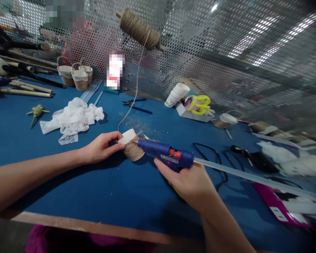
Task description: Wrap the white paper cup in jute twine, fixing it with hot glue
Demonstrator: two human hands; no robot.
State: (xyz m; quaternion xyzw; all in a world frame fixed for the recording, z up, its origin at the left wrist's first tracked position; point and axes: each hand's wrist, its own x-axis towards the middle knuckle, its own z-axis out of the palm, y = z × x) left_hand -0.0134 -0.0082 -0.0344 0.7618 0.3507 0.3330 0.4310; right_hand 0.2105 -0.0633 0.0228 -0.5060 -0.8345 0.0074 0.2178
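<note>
My left hand (105, 146) grips a white paper cup (128, 136) by its rim. Brown twine (133, 151) is wrapped round the cup's lower part, and the cup lies tilted just over the blue table. From it a strand of twine (138, 80) runs up to a spool (138, 28) on the mesh wall. My right hand (188, 179) is closed round the handle of a blue glue gun (165, 153), whose nozzle meets the cup near the edge of the wrapping. A long clear glue stick (226, 168) sticks out of the gun's back.
Several twine-covered baskets (81, 80) and a phone (115, 72) stand along the back. White lace (75, 117) lies left, with pliers (138, 105) behind my hands. Stacked cups (177, 95) and yellow-handled scissors (201, 104) are back right. A black cord (221, 165) and a magenta object (274, 203) lie right.
</note>
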